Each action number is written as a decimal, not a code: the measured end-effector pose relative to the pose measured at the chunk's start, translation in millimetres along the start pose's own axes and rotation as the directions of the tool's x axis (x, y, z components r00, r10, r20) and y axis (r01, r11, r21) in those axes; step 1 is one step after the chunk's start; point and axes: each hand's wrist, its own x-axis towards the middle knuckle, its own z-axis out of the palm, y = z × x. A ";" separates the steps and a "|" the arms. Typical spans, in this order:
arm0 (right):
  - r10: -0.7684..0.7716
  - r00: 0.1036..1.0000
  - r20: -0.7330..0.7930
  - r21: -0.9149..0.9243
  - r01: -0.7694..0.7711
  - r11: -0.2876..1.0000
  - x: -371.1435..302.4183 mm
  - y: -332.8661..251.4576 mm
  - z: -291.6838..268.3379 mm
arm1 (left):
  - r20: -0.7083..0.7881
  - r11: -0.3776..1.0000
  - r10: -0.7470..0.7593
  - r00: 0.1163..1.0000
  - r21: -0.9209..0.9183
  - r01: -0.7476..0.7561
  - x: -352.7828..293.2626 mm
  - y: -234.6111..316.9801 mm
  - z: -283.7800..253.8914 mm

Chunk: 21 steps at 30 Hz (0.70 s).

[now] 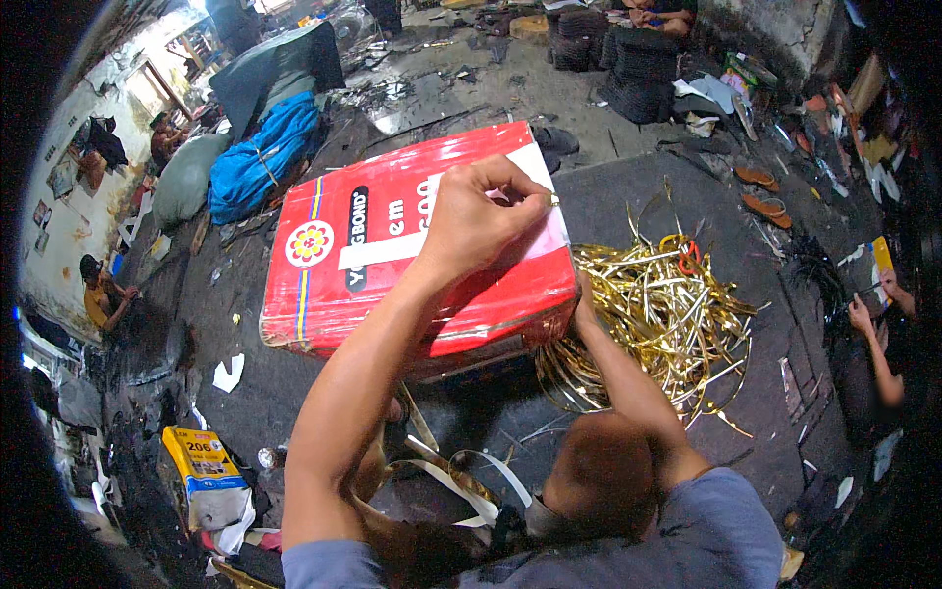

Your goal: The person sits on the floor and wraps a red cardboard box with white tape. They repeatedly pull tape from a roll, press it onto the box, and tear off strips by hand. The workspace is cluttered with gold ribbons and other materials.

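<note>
Red box (383,285), R hand (586,304) part-hidden

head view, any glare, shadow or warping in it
In the head view, glare streaks the glossy red box and glints off the gold strips; in the head view, the floor just below the box is in deep shadow; toward the head view's rim, the left wall looks curved and the corners fall to black.
</note>
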 end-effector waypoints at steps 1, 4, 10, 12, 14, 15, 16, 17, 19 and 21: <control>0.033 0.999 0.007 -0.025 -0.032 0.999 -0.5 10.5 5.5 | 0.006 1.000 0.000 1.000 0.009 0.000 0.6 -0.3 -0.4; 0.167 0.986 0.011 -0.153 -0.163 0.975 -16.2 48.0 17.0 | 0.016 0.999 -0.038 0.999 -0.013 0.038 1.7 0.0 1.1; 0.446 0.895 -0.002 -0.367 -0.415 0.832 -73.9 133.9 36.3 | 0.023 0.996 0.090 0.996 -0.015 -0.090 3.2 -7.6 -1.7; 0.509 0.860 -0.026 -0.351 -0.485 0.801 -87.0 134.2 35.9 | 0.026 1.000 0.021 0.999 -0.006 -0.021 -0.7 -4.0 -3.5; 0.537 0.843 -0.039 -0.347 -0.515 0.784 -89.0 136.6 32.2 | 0.030 1.000 -0.015 0.999 -0.012 0.015 1.1 -2.4 3.2; 0.528 0.848 -0.029 -0.362 -0.502 0.786 -86.7 131.5 33.6 | 0.033 1.000 0.004 0.999 -0.001 -0.004 1.7 -0.9 1.8; 0.527 0.850 -0.017 -0.374 -0.494 0.785 -89.5 127.2 32.9 | 0.037 1.000 0.022 0.999 0.011 -0.022 1.9 -0.5 0.4; 0.527 0.850 -0.007 -0.388 -0.488 0.782 -92.4 123.5 30.9 | 0.041 0.999 0.040 0.998 0.022 -0.041 2.1 -0.8 -0.1; 0.523 0.852 0.012 -0.405 -0.474 0.782 -92.3 116.1 29.4 | 0.038 0.997 0.065 0.997 0.034 -0.067 0.4 -5.5 -3.1; 0.518 0.855 0.015 -0.424 -0.464 0.778 -89.6 113.4 24.4 | 0.066 0.979 0.165 0.984 0.111 -0.171 -0.8 -5.1 -7.6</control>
